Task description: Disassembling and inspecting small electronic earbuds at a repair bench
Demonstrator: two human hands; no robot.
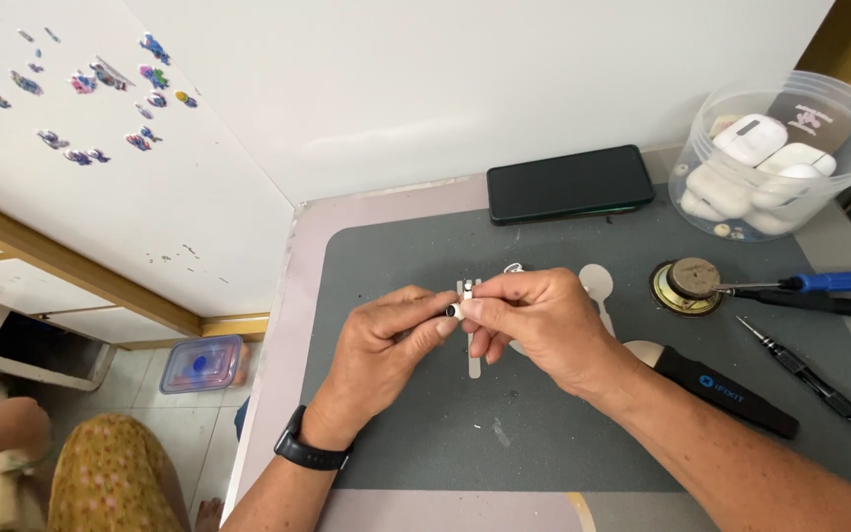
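Earbud (457,309) pinched between both hands over the grey mat (544,433), at centre of the desk. Left hand (386,340): thumb and forefinger closed on it from the left, tips touching the small white piece. Right hand (534,320): fingers curled in, thumb and forefinger closed on the same piece from the right, so the fingertips of both hands nearly meet around it. Only a bit of white body and a dark end show between the tips. White stem-shaped part (474,363) lies on the mat just under the hands. Black phone (570,183) behind them, near the wall. Clear tub of white cases (775,158) far right. Round speaker (687,286) and screwdrivers (819,296) right of the hands, well apart.
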